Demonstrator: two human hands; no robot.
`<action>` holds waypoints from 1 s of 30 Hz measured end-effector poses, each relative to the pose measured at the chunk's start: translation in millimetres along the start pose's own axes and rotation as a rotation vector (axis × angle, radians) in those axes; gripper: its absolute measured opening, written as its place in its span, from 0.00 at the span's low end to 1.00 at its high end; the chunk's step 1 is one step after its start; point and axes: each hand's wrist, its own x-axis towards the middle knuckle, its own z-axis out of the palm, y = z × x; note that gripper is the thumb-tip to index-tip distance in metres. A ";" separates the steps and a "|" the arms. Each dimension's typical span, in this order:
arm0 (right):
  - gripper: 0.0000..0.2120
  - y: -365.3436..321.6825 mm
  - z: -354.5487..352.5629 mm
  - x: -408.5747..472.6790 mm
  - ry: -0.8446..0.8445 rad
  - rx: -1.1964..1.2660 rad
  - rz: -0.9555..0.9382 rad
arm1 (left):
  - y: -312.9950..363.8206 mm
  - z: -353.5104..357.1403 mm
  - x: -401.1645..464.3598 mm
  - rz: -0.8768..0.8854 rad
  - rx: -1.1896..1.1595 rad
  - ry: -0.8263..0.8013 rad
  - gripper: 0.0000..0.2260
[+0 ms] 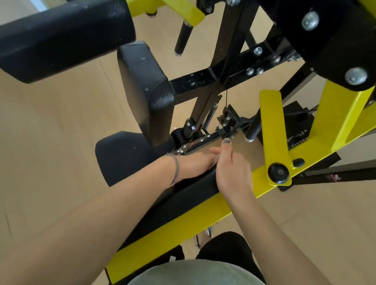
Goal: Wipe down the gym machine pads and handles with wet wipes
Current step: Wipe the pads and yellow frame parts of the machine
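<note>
Both your hands meet at the far end of the long black arm pad, which runs from your body toward the seat pad. Your right hand curls over its tip; your left hand lies beside it, touching. No wipe shows, so I cannot tell what they pinch.

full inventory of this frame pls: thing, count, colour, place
roller pad: 1, black, upper left
back pad: 1, black, centre, upright
seat pad: 1, black, below the back pad
arm pad: 1, black, on the yellow arm under both hands
machine frame: 1, yellow and black, right and top
hanging handles: 2, black, top centre and centre right
floor: light wood
hair tie: 1, grey, left wrist
left hand: on the arm pad's far end
right hand: beside it; no wipe clearly visible
</note>
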 end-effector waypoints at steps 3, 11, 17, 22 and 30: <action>0.29 0.4 0.3 0.0 0.017 0.005 -0.006 | 10.7 0.4 9.0 -0.025 0.011 0.001 0.21; 0.32 5.5 4.6 3.2 -0.031 -0.022 -0.028 | -166.5 -51.1 28.9 -0.419 -0.012 -0.099 0.29; 0.31 6.0 5.4 4.6 -0.019 -0.027 -0.042 | -27.1 -12.4 -23.7 -0.167 0.000 -0.097 0.19; 0.31 5.8 4.9 3.5 -0.033 -0.040 -0.054 | -74.3 -16.5 -82.1 -0.126 0.125 0.039 0.23; 0.30 3.4 2.9 -0.5 -0.025 -0.100 -0.125 | -113.5 -6.3 -130.8 -0.289 0.174 0.271 0.26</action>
